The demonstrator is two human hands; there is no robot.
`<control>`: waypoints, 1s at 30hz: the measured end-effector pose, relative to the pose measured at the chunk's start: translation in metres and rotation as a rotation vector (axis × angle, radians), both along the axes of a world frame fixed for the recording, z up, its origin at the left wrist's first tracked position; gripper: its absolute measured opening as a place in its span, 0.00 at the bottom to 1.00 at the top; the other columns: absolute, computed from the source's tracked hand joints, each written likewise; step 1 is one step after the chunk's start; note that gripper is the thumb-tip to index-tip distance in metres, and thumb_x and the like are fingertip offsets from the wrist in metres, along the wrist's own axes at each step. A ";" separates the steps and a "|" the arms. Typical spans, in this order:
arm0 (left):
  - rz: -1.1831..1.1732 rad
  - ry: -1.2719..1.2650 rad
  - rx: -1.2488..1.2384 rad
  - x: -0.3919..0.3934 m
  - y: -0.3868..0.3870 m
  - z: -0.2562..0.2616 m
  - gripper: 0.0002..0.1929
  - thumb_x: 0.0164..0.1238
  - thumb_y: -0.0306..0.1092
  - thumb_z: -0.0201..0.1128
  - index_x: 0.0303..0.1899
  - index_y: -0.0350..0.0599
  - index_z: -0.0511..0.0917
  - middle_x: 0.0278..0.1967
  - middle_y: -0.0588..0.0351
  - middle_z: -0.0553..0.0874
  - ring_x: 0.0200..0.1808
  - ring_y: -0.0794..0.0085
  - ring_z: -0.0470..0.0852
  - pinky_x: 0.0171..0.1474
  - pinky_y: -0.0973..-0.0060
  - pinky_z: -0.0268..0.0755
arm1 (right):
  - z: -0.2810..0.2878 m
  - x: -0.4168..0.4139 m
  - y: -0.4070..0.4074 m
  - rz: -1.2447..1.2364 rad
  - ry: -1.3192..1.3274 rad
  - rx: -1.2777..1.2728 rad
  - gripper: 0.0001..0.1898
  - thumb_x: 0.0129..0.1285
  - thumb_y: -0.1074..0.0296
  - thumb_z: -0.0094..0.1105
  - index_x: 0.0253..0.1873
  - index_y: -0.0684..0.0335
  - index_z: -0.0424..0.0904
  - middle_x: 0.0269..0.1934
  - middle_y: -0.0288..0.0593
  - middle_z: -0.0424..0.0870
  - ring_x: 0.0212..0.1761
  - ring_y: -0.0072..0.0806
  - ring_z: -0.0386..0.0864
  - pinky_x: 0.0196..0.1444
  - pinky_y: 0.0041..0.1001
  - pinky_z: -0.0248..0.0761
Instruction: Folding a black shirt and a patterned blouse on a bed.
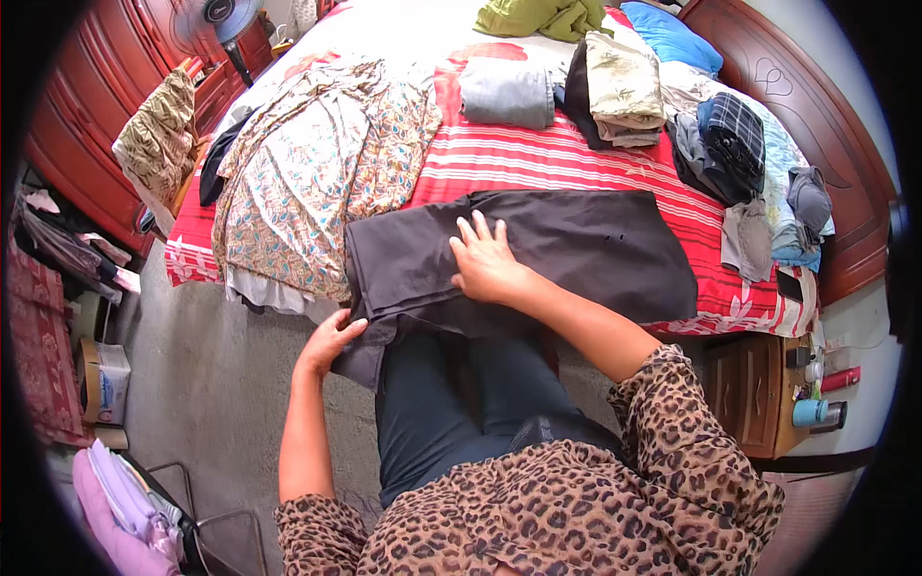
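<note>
A dark garment [583, 252], probably trousers, lies folded along the near edge of the bed, and part of it droops over that edge. My left hand [328, 342] is at its lower left corner, thumb on top and the other fingers partly hidden, holding the hem. Spread on the upper middle of the cloth is my right hand [486, 263], palm down with its fingers apart. Just left of the garment, a patterned paisley cloth [295, 194] lies loosely across the bed.
The bed has a red striped sheet [475, 158]. Folded grey cloth [508, 92], a stack of folded clothes [625, 86] and dark clothes [731, 144] lie beyond. A wooden nightstand [745, 396] stands right, a metal-framed chair [223, 518] lower left, and a fan [227, 21] far left.
</note>
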State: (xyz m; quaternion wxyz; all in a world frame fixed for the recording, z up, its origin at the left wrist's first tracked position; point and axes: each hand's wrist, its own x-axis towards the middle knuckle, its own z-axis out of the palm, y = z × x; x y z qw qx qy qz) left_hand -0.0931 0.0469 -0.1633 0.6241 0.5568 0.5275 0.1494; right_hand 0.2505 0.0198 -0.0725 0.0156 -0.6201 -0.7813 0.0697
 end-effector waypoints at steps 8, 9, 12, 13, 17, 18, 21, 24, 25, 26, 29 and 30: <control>-0.043 -0.019 -0.117 0.005 0.017 0.073 0.40 0.55 0.29 0.76 0.67 0.29 0.63 0.47 0.49 0.82 0.45 0.74 0.82 0.51 0.78 0.74 | -0.065 -0.027 -0.008 0.310 0.130 0.340 0.40 0.64 0.43 0.58 0.76 0.54 0.57 0.77 0.50 0.52 0.80 0.50 0.45 0.75 0.59 0.39; -0.037 -0.018 -0.115 0.001 0.018 0.078 0.40 0.55 0.29 0.76 0.67 0.29 0.63 0.47 0.49 0.82 0.45 0.74 0.82 0.51 0.78 0.74 | -0.060 -0.030 -0.011 0.286 0.146 0.300 0.40 0.65 0.42 0.57 0.76 0.54 0.57 0.77 0.50 0.52 0.80 0.51 0.46 0.75 0.59 0.40; -0.098 0.191 0.050 -0.007 0.016 0.090 0.31 0.55 0.28 0.74 0.61 0.33 0.70 0.43 0.56 0.83 0.44 0.77 0.80 0.53 0.82 0.69 | -0.037 -0.045 -0.020 0.221 0.312 0.190 0.39 0.65 0.41 0.56 0.75 0.54 0.58 0.77 0.53 0.53 0.79 0.52 0.47 0.74 0.60 0.41; -0.106 0.192 0.057 -0.009 0.017 0.091 0.31 0.55 0.28 0.74 0.61 0.33 0.70 0.43 0.56 0.83 0.44 0.77 0.80 0.53 0.82 0.69 | -0.039 -0.050 -0.023 0.292 0.347 0.301 0.40 0.65 0.40 0.56 0.75 0.56 0.58 0.76 0.56 0.54 0.79 0.53 0.49 0.73 0.62 0.42; -0.174 -0.082 -0.027 -0.014 0.034 0.094 0.14 0.60 0.30 0.69 0.48 0.39 0.80 0.40 0.64 0.84 0.44 0.81 0.80 0.54 0.81 0.69 | -0.057 -0.082 -0.065 0.510 0.280 0.286 0.43 0.65 0.41 0.55 0.75 0.65 0.54 0.77 0.56 0.51 0.80 0.49 0.45 0.75 0.60 0.39; -0.163 -0.004 0.011 -0.011 0.033 0.097 0.15 0.61 0.30 0.68 0.49 0.38 0.80 0.42 0.63 0.84 0.46 0.81 0.80 0.54 0.81 0.69 | -0.050 -0.083 -0.070 0.513 0.290 0.232 0.43 0.66 0.42 0.54 0.76 0.67 0.52 0.78 0.55 0.49 0.81 0.49 0.43 0.75 0.60 0.37; -0.170 0.055 0.035 -0.003 0.031 0.111 0.18 0.61 0.31 0.68 0.51 0.37 0.79 0.45 0.61 0.85 0.48 0.81 0.80 0.55 0.81 0.70 | -0.031 -0.078 -0.070 0.513 0.333 0.077 0.38 0.68 0.44 0.53 0.73 0.67 0.60 0.75 0.58 0.57 0.79 0.51 0.49 0.75 0.56 0.46; -0.129 0.009 0.046 0.006 0.017 0.132 0.22 0.60 0.30 0.67 0.56 0.33 0.78 0.49 0.59 0.85 0.49 0.78 0.81 0.57 0.80 0.69 | -0.019 -0.060 -0.049 0.382 0.753 0.358 0.28 0.69 0.56 0.56 0.68 0.68 0.66 0.68 0.59 0.67 0.74 0.52 0.60 0.73 0.45 0.56; -0.134 0.010 0.051 0.007 0.015 0.136 0.22 0.60 0.30 0.67 0.56 0.33 0.78 0.49 0.59 0.85 0.49 0.78 0.81 0.57 0.80 0.69 | -0.017 -0.050 -0.035 0.310 0.821 0.408 0.29 0.70 0.58 0.55 0.70 0.68 0.63 0.70 0.61 0.64 0.76 0.52 0.58 0.75 0.42 0.52; -0.105 -0.039 0.023 0.008 0.014 0.139 0.25 0.60 0.30 0.67 0.58 0.31 0.76 0.50 0.57 0.84 0.50 0.77 0.81 0.58 0.80 0.69 | -0.016 -0.041 -0.022 0.209 0.925 0.388 0.32 0.70 0.58 0.55 0.72 0.68 0.59 0.72 0.61 0.61 0.77 0.50 0.55 0.76 0.40 0.50; -0.088 -0.142 -0.066 0.035 0.007 0.165 0.31 0.57 0.29 0.68 0.63 0.28 0.71 0.55 0.53 0.83 0.53 0.75 0.81 0.61 0.78 0.68 | -0.048 -0.014 0.007 -0.017 1.032 0.328 0.39 0.71 0.55 0.55 0.77 0.67 0.47 0.77 0.60 0.51 0.80 0.46 0.48 0.78 0.34 0.45; -0.085 -0.139 0.001 0.041 0.005 0.169 0.31 0.57 0.28 0.68 0.63 0.28 0.71 0.56 0.53 0.82 0.54 0.74 0.81 0.61 0.78 0.69 | -0.053 -0.013 0.009 -0.093 1.046 0.264 0.43 0.69 0.53 0.57 0.78 0.67 0.43 0.77 0.58 0.49 0.80 0.45 0.47 0.78 0.33 0.45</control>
